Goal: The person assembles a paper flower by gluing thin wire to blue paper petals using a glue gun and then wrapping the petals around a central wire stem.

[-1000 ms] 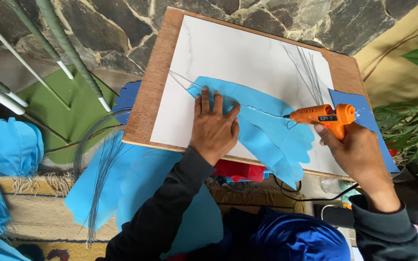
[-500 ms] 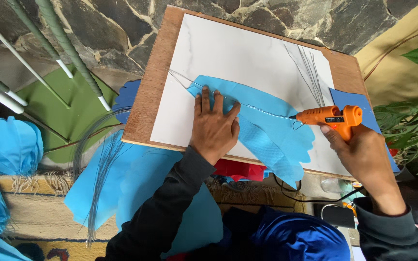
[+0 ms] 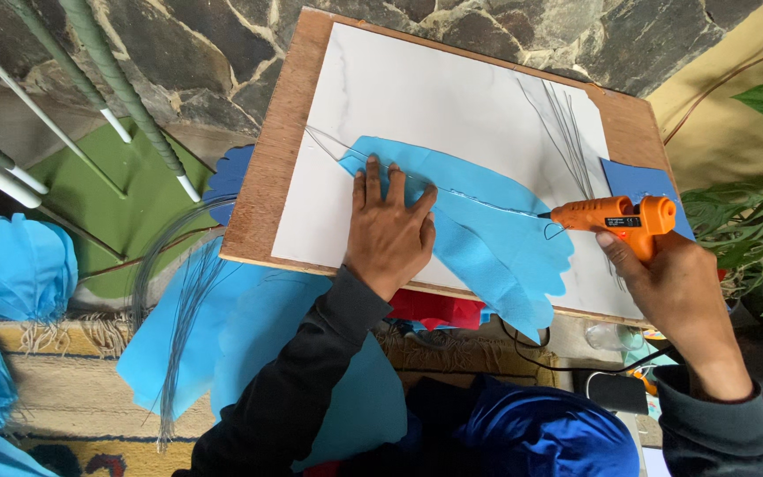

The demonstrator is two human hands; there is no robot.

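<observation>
Glue gun (image 3: 615, 216) drawn rightward along the wire (image 3: 487, 201); right hand (image 3: 682, 296) grip wrapped around it, left hand (image 3: 389, 234) spread flat on blue petal (image 3: 487, 238).

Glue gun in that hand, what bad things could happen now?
The orange glue gun in the right hand has its tip on the blue paper leaf, along a thin wire. The left hand presses the same paper nearby, so hot glue might burn it. The gun's black cord hangs off the board and could snag.
</observation>
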